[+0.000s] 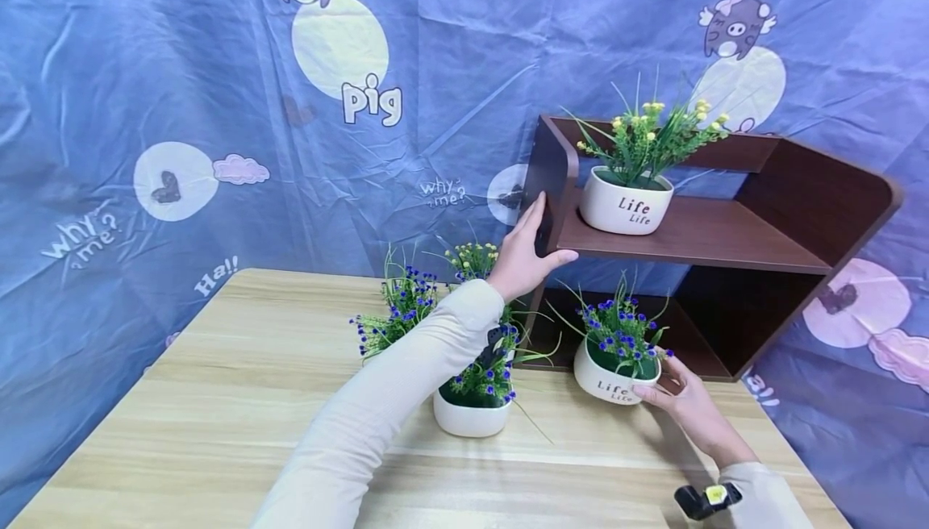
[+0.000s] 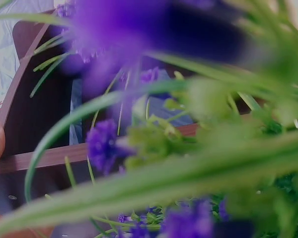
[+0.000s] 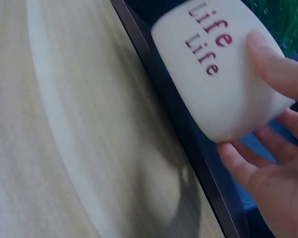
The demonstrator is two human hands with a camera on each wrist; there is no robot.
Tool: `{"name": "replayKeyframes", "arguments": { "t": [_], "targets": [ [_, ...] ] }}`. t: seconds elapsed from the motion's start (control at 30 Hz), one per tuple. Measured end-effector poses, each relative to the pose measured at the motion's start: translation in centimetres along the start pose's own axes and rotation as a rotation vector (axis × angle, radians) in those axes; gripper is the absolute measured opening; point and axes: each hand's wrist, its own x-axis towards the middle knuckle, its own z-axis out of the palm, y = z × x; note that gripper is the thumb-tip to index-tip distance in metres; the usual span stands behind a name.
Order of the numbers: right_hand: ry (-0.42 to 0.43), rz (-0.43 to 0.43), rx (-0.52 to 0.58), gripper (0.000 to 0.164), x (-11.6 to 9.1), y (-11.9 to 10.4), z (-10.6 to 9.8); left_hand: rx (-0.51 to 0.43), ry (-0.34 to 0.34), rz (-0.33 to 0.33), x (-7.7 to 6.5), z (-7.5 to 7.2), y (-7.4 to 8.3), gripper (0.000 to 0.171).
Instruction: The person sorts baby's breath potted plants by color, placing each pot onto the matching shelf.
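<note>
My left hand (image 1: 524, 261) rests against the left side panel of a dark brown two-tier shelf (image 1: 772, 232). Its fingers lie straight along the outer face, and the thumb reaches across the front edge. With thumb and fingers, my right hand (image 1: 693, 408) grips a white pot (image 3: 216, 74) marked "Life", planted with blue-purple flowers (image 1: 620, 334). The pot is tilted at the front opening of the lower tier, and the right wrist view shows fingers under its base. Blurred purple flowers (image 2: 103, 145) and leaves fill most of the left wrist view.
A white pot with yellow flowers (image 1: 627, 202) stands on the upper tier, at its left. Several more potted plants crowd the wooden table (image 1: 239, 368) left of the shelf, including a white pot (image 1: 472, 418) partly behind my left sleeve. A blue patterned cloth (image 1: 464, 45) hangs behind.
</note>
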Motion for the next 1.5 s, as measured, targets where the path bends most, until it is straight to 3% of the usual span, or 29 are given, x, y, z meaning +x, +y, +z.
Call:
{"name": "replayKeyframes", "arguments": {
  "t": [0.33,0.47,0.77,1.0,1.3,1.5],
  "targets": [
    [0.215,0.037,0.045,0.08,1.3,0.4,0.1,0.01,0.006,0.012,0.0,0.0,-0.1,0.095],
    [0.345,0.097,0.037,0.079,1.8,0.5,0.1,0.012,0.005,0.006,0.0,0.1,0.0,0.095],
    [0.64,0.236,0.137,0.077,3.9,0.7,-0.2,0.027,0.012,0.005,0.1,0.0,-0.2,0.095],
    [0.784,0.243,0.347,0.079,5.2,1.2,-1.0,0.029,0.006,0.004,0.1,0.0,0.0,0.096],
    [0.89,0.38,0.045,0.083,6.5,1.3,-1.9,0.04,0.011,0.003,0.1,0.1,0.0,0.096],
    [0.931,0.42,-0.007,0.085,7.0,1.8,-2.3,0.039,0.011,0.002,0.2,0.2,-0.1,0.096]
  ]
}}
